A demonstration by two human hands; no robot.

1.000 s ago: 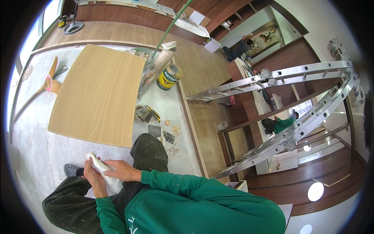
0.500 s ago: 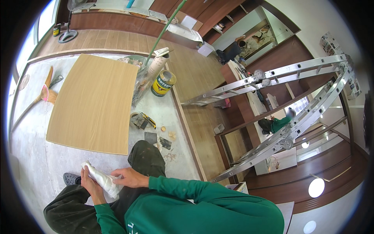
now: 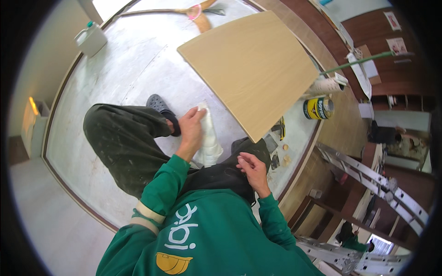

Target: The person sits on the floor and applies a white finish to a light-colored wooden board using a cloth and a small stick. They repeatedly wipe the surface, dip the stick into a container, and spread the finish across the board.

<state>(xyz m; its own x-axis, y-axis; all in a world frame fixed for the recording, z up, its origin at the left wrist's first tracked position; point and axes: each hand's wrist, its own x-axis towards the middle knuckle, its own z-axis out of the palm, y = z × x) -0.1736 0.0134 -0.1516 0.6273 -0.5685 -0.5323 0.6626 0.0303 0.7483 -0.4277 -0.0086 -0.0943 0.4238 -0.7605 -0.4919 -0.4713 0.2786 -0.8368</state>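
Bundle (image 3: 210, 138), white and creased, held near its upper end in the left grip (image 3: 190, 131); we read this grip as narrow, thumb and fingers closed about the material. From there the bundle slants down on the right side of the left grip, its lower end reaching our dark trousers (image 3: 124, 142). Whether that end rests on them or only passes in front, we cannot tell.

We note the right grip (image 3: 253, 170) as loosely wide, fingers half curled, apart from the bundle and to its lower right. It sits over the trousers; contact we cannot judge.

Surroundings, logged outward from the grips: just up and left of the left grip we see a dark perforated clog (image 3: 158, 103), worn, on the pale floor (image 3: 124, 64). Up and right of the left grip spreads a wood-grain panel (image 3: 253, 69), its nearest corner just above the right grip. To the right of the right grip we record dark flat pieces (image 3: 275, 161) and, higher, a yellow-and-black tool (image 3: 282, 129). Farther up and right stands a yellow-labelled can (image 3: 317, 108), near a pale tube (image 3: 328, 85). Well apart from both grips: a white jug (image 3: 91, 39) at upper left, a broom (image 3: 201, 23) above, a metal ladder (image 3: 391, 185) far right
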